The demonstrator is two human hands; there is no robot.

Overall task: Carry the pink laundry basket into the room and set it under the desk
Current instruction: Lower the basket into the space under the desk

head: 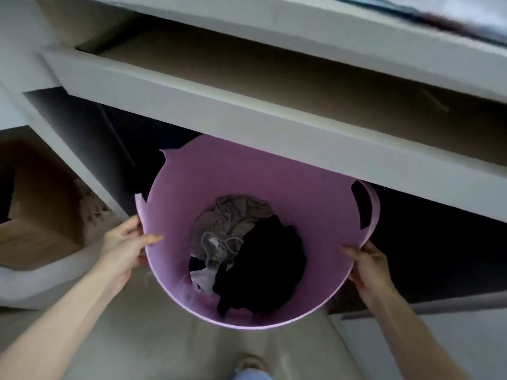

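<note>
The round pink laundry basket (307,187) fills the middle of the head view, holding grey, black and white clothes (247,248). Its far rim is hidden beneath the open drawer (219,105) of the white desk (247,12). My left hand (126,242) grips the basket's left rim, thumb inside. My right hand (367,264) holds the right rim just below a handle cut-out (362,204). The space under the desk is dark.
An open cardboard box (41,209) stands to the left beside the desk's white side panel (68,149). A dark flat object (411,9) lies on the desk top. Pale floor (142,338) lies below, with my foot (251,364) at the bottom edge.
</note>
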